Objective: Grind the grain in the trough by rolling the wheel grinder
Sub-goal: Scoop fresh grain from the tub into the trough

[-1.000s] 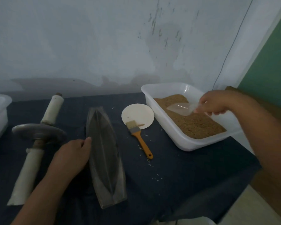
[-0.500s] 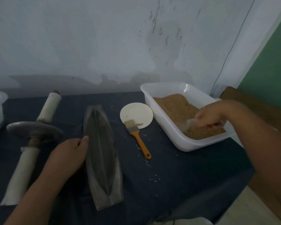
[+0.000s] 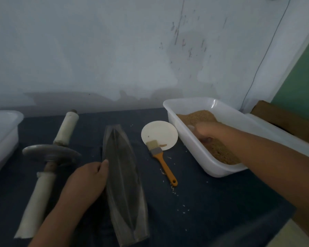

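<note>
The trough (image 3: 123,175) is parked lengthwise on the dark-covered table (image 3: 212,202), pretty much dead centre. The left grip (image 3: 89,179) is set against its left wall, with the thumb laid on the rim. The fingers are tucked under the hand and out of sight, so whether the wall is actually clasped or just leaned on can't be told.

The wheel grinder (image 3: 51,152) is lying flat just left of that hand, untouched, with its metal disc in the middle and a pale handle sticking out each way.

The grain (image 3: 219,152) is over on the right, heaped in a white tub (image 3: 212,168) well apart from the trough. The right grip (image 3: 206,133) is dug down into it, fingers curled under. It's badly smeared by blur though, so what it's closed around, if anything, can't be made out.

Between trough and tub, a small brush (image 3: 161,157) with an orange handle is resting with its bristles on a round pale plate (image 3: 159,133). A few loose grains are scattered on the table near the handle. A second white tub (image 3: 4,132) is cut off at the left edge.
</note>
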### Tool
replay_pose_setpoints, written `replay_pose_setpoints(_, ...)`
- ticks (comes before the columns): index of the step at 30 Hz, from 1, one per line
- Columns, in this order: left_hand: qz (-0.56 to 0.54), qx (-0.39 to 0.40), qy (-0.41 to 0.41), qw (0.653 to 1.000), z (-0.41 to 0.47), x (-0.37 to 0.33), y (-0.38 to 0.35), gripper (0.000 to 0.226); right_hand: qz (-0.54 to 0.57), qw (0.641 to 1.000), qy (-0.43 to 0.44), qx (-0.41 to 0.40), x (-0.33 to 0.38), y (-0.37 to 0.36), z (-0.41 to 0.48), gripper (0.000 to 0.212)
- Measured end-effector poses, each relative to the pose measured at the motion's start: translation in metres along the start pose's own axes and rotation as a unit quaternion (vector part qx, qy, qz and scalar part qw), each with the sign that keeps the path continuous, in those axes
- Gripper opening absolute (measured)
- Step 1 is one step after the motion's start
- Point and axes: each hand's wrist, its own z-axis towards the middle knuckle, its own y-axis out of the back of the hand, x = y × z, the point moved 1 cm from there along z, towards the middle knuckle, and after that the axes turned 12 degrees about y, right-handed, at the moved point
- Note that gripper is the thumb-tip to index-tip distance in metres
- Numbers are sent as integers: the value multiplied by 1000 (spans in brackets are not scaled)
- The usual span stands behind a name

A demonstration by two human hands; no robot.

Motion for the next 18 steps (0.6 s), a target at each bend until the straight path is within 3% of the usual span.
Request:
replay_pose_setpoints(3,-2,-1,0,1000,0,0,-1,56,-15,999,26,-30,7,-8,5,64)
replay_pose_setpoints(10,-9,-4,-5,1000,1,2,-3,56,111,990,45,-79,2,-10,0,47)
replay_pose_setpoints(14,1,-4,-11,1000,3,3,-4,58,176,971,63,-147,-22,-2,-21,60)
replay_pose_setpoints(18,1,5,-13,1000,0,2,-3,59,194,966,59,-158,-47,-3,-47,40)
